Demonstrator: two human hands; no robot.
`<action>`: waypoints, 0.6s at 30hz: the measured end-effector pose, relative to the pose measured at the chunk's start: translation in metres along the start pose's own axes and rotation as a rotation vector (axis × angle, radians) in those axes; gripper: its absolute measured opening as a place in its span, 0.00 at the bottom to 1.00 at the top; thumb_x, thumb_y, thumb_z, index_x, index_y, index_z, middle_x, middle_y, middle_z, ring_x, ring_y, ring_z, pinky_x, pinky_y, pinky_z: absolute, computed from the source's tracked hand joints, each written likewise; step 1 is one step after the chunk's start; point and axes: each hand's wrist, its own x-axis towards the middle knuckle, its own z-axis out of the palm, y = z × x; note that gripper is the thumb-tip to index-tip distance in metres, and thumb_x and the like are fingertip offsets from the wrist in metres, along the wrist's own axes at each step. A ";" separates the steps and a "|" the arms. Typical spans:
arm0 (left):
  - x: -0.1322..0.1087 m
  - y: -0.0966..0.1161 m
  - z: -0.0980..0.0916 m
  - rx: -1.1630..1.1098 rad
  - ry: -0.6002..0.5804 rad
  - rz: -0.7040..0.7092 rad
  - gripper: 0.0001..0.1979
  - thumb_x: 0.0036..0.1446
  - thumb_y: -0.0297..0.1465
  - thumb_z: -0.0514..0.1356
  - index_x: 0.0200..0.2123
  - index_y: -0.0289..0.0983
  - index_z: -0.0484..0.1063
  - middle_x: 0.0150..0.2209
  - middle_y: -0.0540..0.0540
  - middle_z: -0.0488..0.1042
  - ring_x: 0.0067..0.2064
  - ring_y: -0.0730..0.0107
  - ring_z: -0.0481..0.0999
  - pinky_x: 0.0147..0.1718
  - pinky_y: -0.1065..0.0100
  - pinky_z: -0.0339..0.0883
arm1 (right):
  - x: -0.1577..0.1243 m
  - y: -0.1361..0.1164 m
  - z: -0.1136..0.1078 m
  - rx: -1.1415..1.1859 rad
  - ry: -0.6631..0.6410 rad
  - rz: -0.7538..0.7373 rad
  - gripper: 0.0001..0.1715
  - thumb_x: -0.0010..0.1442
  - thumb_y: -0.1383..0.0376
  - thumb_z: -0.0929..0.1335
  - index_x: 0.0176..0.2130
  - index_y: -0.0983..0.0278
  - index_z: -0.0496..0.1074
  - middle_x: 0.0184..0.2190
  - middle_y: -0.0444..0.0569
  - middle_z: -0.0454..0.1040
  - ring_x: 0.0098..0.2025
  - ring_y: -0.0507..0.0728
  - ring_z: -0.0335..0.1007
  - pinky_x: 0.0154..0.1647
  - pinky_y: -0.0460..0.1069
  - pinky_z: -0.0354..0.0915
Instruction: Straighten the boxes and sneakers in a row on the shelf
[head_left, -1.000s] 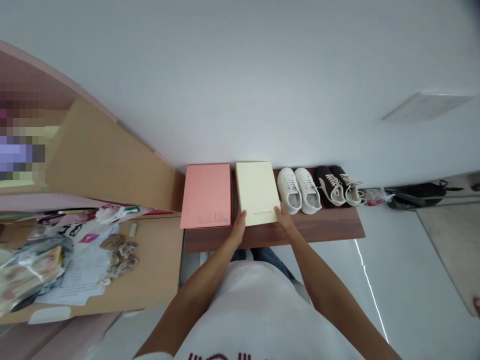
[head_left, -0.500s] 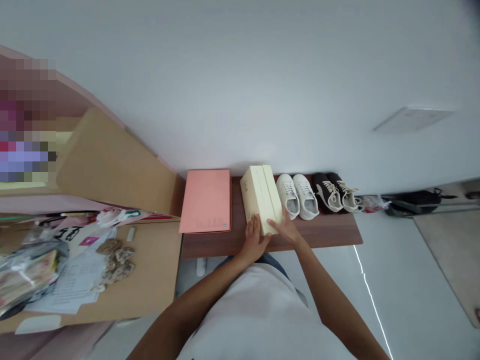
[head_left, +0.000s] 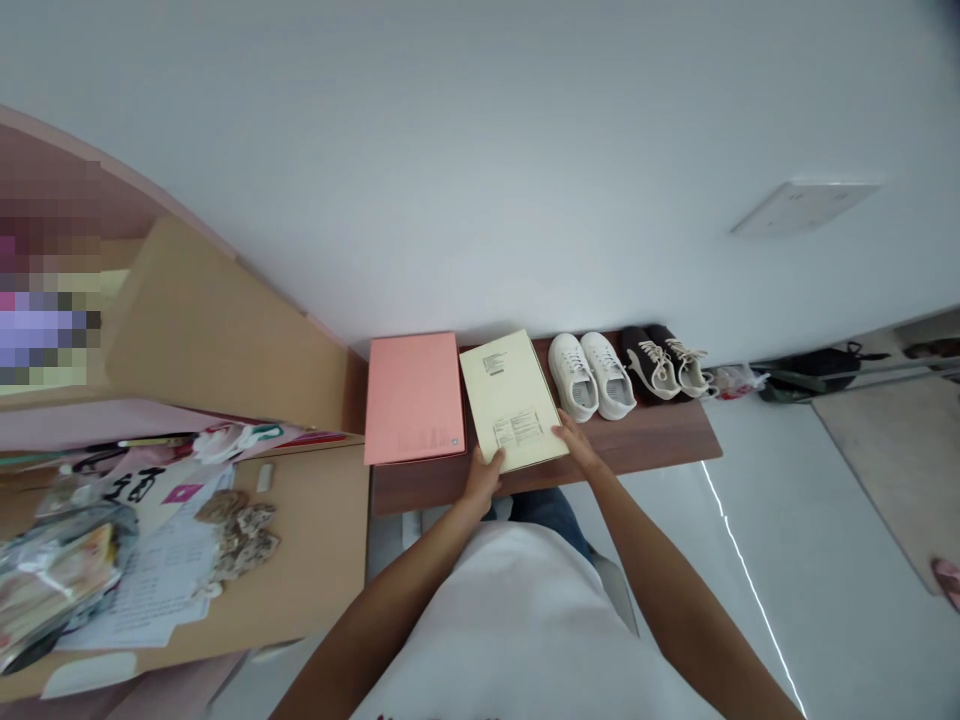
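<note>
gripping the cream box by its two near corners, we have it right in front of us, over the bench. our left hand is partly closed on the near left corner, thumb on top; our right hand curls round the near right one. what the fingers do underneath is hidden. the box lies askew, a printed face up, and we cannot tell whether it rests fully on the bench or is slightly lifted. the step in hand looks like handling this box, perhaps turning it; the next move, we judge, calls for an even hold from both hands.

to our left is a desk with papers and bunched cloth. room is tight on the bench: the pink box is just beside the cream one, the white shoes near its other side, so a wide swing could knock either. farther right are the black shoes; behind everything, the wall limits any push forward.
</note>
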 end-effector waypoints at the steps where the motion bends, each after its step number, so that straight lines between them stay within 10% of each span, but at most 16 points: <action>1: 0.001 0.000 0.001 0.004 0.001 -0.013 0.30 0.66 0.41 0.58 0.69 0.47 0.57 0.65 0.39 0.70 0.63 0.56 0.73 0.57 0.49 0.70 | 0.002 0.004 0.002 0.024 0.011 0.065 0.44 0.56 0.49 0.68 0.68 0.59 0.63 0.60 0.54 0.74 0.60 0.67 0.71 0.57 0.63 0.70; 6: 0.018 0.014 0.014 0.064 0.093 0.097 0.30 0.65 0.39 0.59 0.68 0.44 0.61 0.61 0.41 0.75 0.61 0.59 0.74 0.57 0.53 0.69 | 0.011 0.014 -0.002 0.067 0.038 0.093 0.37 0.56 0.52 0.68 0.62 0.58 0.68 0.56 0.53 0.77 0.54 0.65 0.75 0.47 0.58 0.74; 12: 0.013 0.034 0.040 0.207 0.389 0.195 0.32 0.62 0.28 0.56 0.70 0.37 0.60 0.68 0.37 0.65 0.71 0.54 0.60 0.69 0.52 0.53 | 0.032 -0.004 -0.070 -0.375 0.198 -0.237 0.30 0.57 0.57 0.68 0.56 0.67 0.73 0.59 0.62 0.72 0.53 0.66 0.75 0.60 0.60 0.68; 15: 0.002 0.039 0.099 0.333 0.357 0.439 0.31 0.63 0.28 0.55 0.69 0.37 0.61 0.71 0.36 0.59 0.73 0.53 0.54 0.71 0.50 0.48 | 0.052 -0.017 -0.105 -0.604 0.277 -0.225 0.29 0.59 0.61 0.68 0.59 0.65 0.72 0.64 0.64 0.66 0.60 0.69 0.70 0.63 0.62 0.63; 18: 0.011 0.048 0.183 0.397 -0.071 0.533 0.29 0.62 0.29 0.55 0.67 0.39 0.63 0.69 0.37 0.63 0.70 0.55 0.62 0.69 0.52 0.55 | 0.076 -0.025 -0.129 -0.686 0.178 -0.095 0.24 0.57 0.65 0.70 0.54 0.64 0.75 0.57 0.64 0.74 0.62 0.71 0.67 0.64 0.64 0.60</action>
